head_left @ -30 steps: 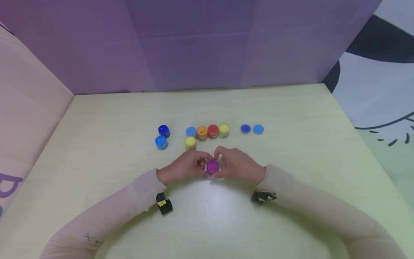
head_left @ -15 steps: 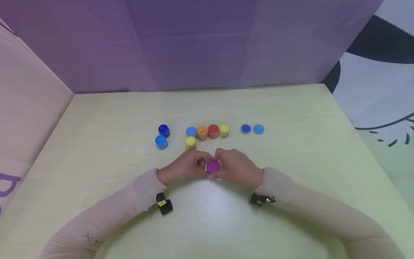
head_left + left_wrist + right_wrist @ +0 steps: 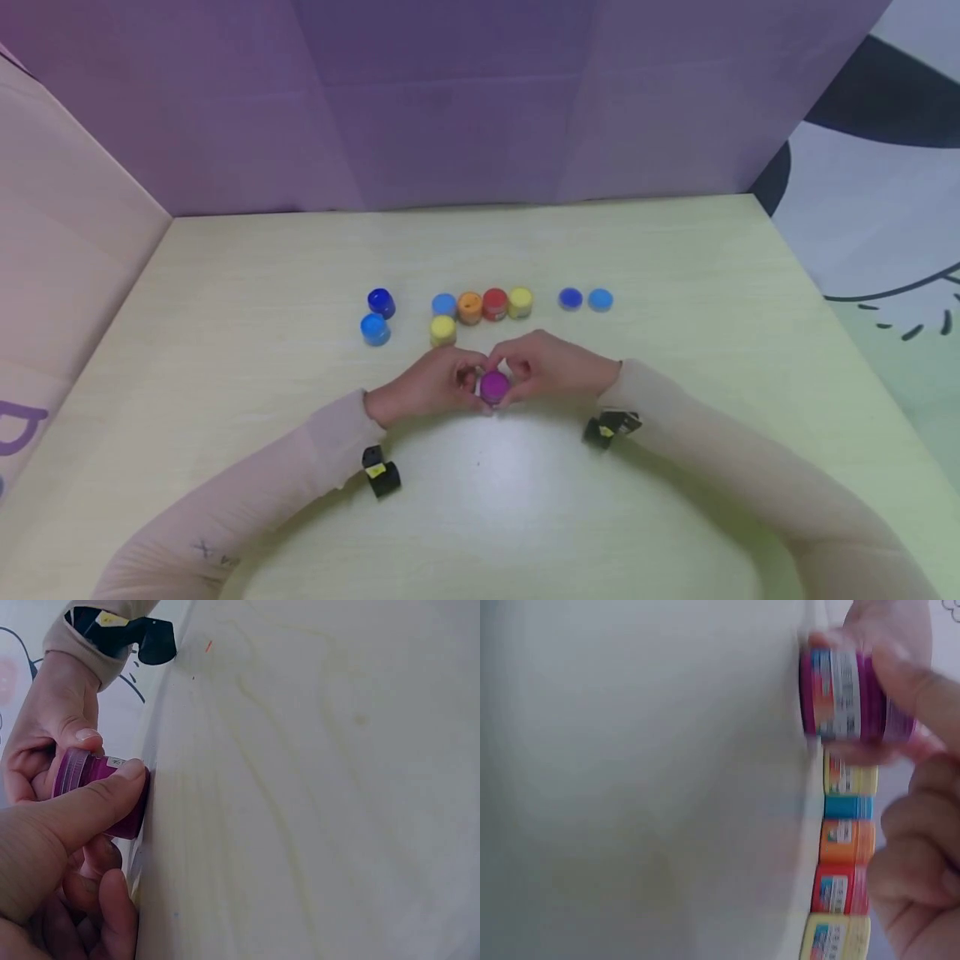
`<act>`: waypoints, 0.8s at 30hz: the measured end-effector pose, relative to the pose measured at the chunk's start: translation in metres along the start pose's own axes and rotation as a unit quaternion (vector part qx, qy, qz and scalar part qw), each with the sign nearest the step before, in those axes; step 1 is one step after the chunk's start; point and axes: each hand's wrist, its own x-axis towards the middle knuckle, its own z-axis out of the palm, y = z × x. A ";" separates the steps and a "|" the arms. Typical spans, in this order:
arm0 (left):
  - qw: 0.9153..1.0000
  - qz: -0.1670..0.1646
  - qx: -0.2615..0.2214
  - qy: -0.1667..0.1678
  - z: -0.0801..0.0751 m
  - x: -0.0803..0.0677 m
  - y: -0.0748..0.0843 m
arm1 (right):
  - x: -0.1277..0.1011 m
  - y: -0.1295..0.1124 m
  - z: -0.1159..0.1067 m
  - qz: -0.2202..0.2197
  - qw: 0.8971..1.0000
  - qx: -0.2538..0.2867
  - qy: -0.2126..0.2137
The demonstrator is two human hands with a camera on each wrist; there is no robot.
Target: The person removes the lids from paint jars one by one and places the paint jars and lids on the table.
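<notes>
centrally, both hands meet over the pale wooden worktop on one small round magenta paint pot with a purple lid. the left hand curls its thumb and fingers round the pot's body from one side, and the right hand pinches the lid end from the other, so each hand is clamped on the same pot. the left wrist view shows the pot with its base against the worktop surface, the left thumb laid across its side. the right wrist view is blurred but shows a striped label on the pot.

just behind the hands stands a row of small pots: light blue, orange, red and yellow, with another yellow pot in front of the light blue one. further left stand a dark blue pot and a light blue pot, touching. right of the row lie two loose lids, dark blue and light blue. purple cardboard walls enclose the worktop.
</notes>
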 end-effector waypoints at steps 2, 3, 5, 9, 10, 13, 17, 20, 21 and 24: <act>1.000 -0.004 0.002 0.000 0.000 0.000 0.000 | 0.002 0.004 -0.003 -0.011 1.000 0.006 -0.024; 1.000 -0.005 0.003 0.000 0.000 0.000 0.000 | 0.003 0.006 -0.005 -0.015 0.999 0.009 -0.036; 1.000 -0.005 0.003 -0.002 0.000 0.000 0.001 | 0.004 0.008 -0.009 -0.022 0.998 0.016 -0.060; 1.000 -0.007 -0.005 -0.004 -0.001 0.000 0.002 | 0.006 0.008 -0.014 -0.030 0.995 0.034 -0.091; 1.000 -0.006 -0.007 -0.004 -0.001 0.000 0.002 | 0.005 0.008 -0.014 -0.030 0.995 0.036 -0.092; 1.000 -0.004 -0.010 -0.004 -0.001 -0.001 0.003 | 0.004 0.006 -0.010 -0.016 0.996 0.037 -0.083; 1.000 0.002 -0.009 -0.006 -0.001 -0.001 0.002 | 0.000 0.000 0.000 0.023 0.999 0.023 -0.044; 1.000 0.008 -0.005 -0.009 -0.002 -0.001 0.002 | -0.003 -0.010 0.007 0.064 0.998 -0.012 0.005; 1.000 0.008 -0.004 -0.010 -0.002 -0.001 0.003 | -0.004 -0.014 0.009 0.080 0.996 -0.026 0.022; 1.000 0.005 -0.005 -0.012 -0.002 -0.001 0.002 | -0.007 -0.025 0.015 0.127 0.988 -0.058 0.064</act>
